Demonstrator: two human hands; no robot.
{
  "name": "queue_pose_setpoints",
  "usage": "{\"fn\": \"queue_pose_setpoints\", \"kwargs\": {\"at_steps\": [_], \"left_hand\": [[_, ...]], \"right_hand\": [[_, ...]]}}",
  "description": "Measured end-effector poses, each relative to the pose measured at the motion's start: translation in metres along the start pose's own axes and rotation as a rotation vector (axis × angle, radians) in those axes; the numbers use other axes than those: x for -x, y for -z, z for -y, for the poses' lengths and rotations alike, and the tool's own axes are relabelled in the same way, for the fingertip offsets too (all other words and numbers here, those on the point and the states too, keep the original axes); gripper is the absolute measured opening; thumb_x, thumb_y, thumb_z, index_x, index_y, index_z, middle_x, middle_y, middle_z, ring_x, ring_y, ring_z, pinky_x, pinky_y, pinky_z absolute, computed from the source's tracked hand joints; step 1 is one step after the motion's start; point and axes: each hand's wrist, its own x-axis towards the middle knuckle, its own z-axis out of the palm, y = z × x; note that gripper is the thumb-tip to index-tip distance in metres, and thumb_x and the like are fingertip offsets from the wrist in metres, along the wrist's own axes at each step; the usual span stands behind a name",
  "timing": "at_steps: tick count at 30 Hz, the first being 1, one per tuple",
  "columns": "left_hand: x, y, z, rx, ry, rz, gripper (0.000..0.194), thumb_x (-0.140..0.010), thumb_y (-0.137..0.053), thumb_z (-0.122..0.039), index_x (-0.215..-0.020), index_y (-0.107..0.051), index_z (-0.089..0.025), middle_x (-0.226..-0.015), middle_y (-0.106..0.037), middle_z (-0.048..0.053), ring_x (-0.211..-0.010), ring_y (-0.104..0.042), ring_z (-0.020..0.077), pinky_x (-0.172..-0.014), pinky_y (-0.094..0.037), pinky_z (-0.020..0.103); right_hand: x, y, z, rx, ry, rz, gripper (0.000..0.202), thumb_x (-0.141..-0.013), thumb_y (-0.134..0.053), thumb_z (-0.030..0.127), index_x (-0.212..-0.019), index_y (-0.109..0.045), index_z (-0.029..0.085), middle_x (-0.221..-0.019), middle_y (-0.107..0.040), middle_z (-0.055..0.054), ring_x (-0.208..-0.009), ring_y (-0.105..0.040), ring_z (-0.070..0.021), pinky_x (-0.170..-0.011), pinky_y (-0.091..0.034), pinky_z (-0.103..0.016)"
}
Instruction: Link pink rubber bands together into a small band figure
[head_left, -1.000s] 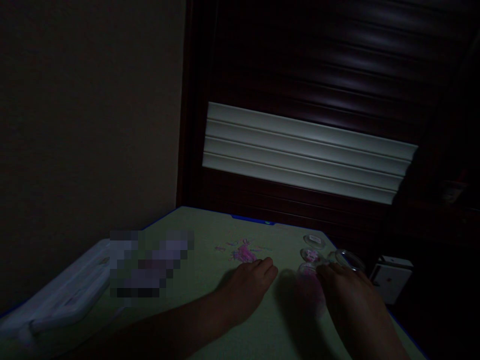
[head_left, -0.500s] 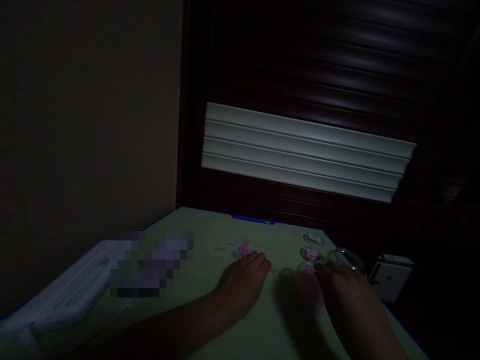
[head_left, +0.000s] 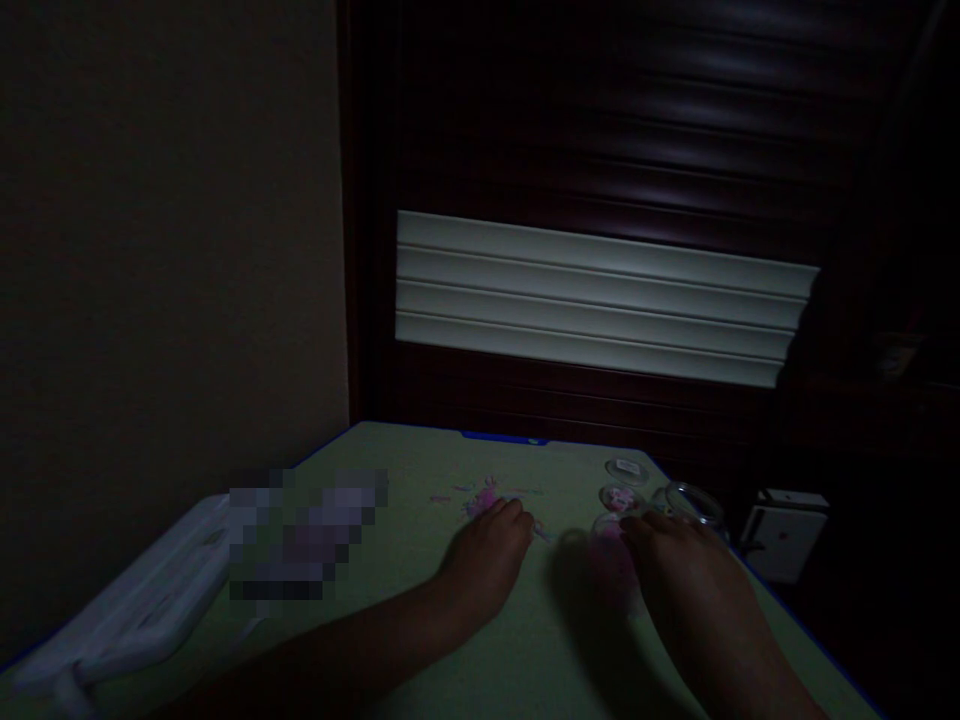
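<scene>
Small pink and pale pieces [head_left: 484, 498] lie scattered on the green table top [head_left: 390, 560]. My left hand [head_left: 496, 548] rests at their near side with its fingers curled down; whatever is under the fingertips is hidden. To the right, my right hand [head_left: 675, 565] has its fingers closed on the rim of a clear container [head_left: 615, 555] with pink contents, which looks blurred and tilted. A small round container with pink and white pieces [head_left: 620, 498] and a clear round lid with a label [head_left: 627, 470] stand just beyond.
An open clear jar [head_left: 696, 505] is behind my right hand. At the left lie a white lamp-like object [head_left: 142, 590] and a pixelated item [head_left: 315, 535]. A white box [head_left: 786, 535] is past the right table edge.
The view has shifted slightly. My left hand has drawn a little nearer, and more small pieces show beside its fingertips. My right hand stays at the clear container.
</scene>
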Motion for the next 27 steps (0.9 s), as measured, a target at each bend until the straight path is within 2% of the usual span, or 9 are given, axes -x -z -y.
{"fn": "queue_pose_setpoints", "kwargs": {"at_steps": [7, 11, 17, 27], "left_hand": [[-0.006, -0.002, -0.008, -0.088, 0.014, 0.032, 0.018, -0.09, -0.038, -0.016, -0.089, -0.056, -0.016, -0.093, -0.055, 0.005, -0.09, -0.051, 0.0195, -0.079, -0.042, 0.032], [-0.008, 0.001, -0.01, -0.07, 0.037, 0.04, 0.019, -0.09, -0.039, -0.018, -0.088, -0.058, -0.015, -0.092, -0.056, 0.006, -0.091, -0.051, 0.0196, -0.08, -0.042, 0.032], [-0.012, 0.009, -0.014, -0.028, 0.09, 0.097, 0.024, -0.091, -0.038, -0.02, -0.086, -0.06, -0.014, -0.092, -0.057, 0.007, -0.09, -0.054, 0.0198, -0.079, -0.042, 0.032], [-0.01, 0.009, -0.012, -0.049, 0.055, 0.093, 0.025, -0.091, -0.034, -0.017, -0.085, -0.059, -0.015, -0.09, -0.056, 0.007, -0.087, -0.053, 0.0187, -0.075, -0.041, 0.03]], "right_hand": [[-0.001, 0.001, 0.002, -0.028, 0.004, -0.027, 0.033, -0.074, -0.042, 0.002, -0.092, -0.066, 0.017, -0.097, -0.066, -0.011, -0.089, -0.06, -0.0242, -0.081, -0.039, -0.038], [-0.001, -0.001, 0.0, -0.019, 0.017, -0.046, 0.032, -0.073, -0.042, 0.002, -0.087, -0.066, 0.017, -0.093, -0.067, -0.01, -0.083, -0.062, -0.0238, -0.075, -0.041, -0.037], [-0.003, 0.0, 0.002, -0.019, 0.027, -0.025, 0.03, -0.073, -0.044, 0.003, -0.086, -0.067, 0.018, -0.09, -0.067, -0.01, -0.083, -0.062, -0.0241, -0.076, -0.04, -0.037], [0.0, 0.001, 0.0, -0.038, 0.04, -0.01, 0.031, -0.073, -0.042, 0.003, -0.085, -0.066, 0.019, -0.088, -0.067, -0.008, -0.085, -0.061, -0.0224, -0.078, -0.039, -0.035]]}}
